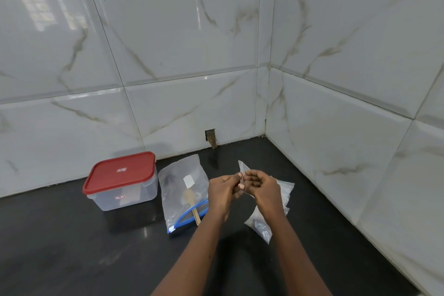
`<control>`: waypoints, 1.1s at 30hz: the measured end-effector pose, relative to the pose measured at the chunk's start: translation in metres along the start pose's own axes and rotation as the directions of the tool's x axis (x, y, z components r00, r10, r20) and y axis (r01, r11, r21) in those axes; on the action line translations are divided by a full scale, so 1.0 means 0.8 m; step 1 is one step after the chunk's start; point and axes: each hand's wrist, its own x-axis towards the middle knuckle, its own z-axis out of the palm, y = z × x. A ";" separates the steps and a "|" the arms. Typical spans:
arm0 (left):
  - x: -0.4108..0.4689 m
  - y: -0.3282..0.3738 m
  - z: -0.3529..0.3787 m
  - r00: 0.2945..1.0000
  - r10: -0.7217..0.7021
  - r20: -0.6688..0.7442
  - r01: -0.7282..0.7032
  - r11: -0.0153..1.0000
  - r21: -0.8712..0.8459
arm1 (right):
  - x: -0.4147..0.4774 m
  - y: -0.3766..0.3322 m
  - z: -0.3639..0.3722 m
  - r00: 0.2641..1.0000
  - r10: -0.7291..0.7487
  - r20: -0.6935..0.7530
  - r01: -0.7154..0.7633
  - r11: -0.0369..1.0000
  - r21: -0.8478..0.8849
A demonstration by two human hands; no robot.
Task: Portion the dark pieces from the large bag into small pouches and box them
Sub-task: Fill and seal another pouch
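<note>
The small pouch (pixel 243 167) — pinched between curled fingers (pixel 251 176) of left hand (pixel 223 191) and right hand (pixel 265 188).

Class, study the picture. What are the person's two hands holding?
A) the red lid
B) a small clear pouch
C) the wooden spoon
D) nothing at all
B: the left hand and the right hand both pinch a small clear pouch, while the wooden spoon lies at the large bag and the red lid sits on the box.
</note>
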 end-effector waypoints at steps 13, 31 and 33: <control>0.007 0.004 0.000 0.999 0.039 0.029 -0.042 0.993 0.114 | 0.016 -0.018 0.002 0.998 -0.016 -0.058 0.004 0.979 -0.204; 0.022 0.027 -0.007 0.997 0.075 0.013 -0.076 0.978 0.195 | 0.045 -0.047 0.001 1.000 0.010 -0.003 -0.010 0.952 -0.307; 0.023 0.030 -0.006 0.999 0.040 -0.015 -0.038 0.988 0.151 | 0.045 -0.050 0.001 1.000 -0.008 0.029 0.018 0.942 -0.336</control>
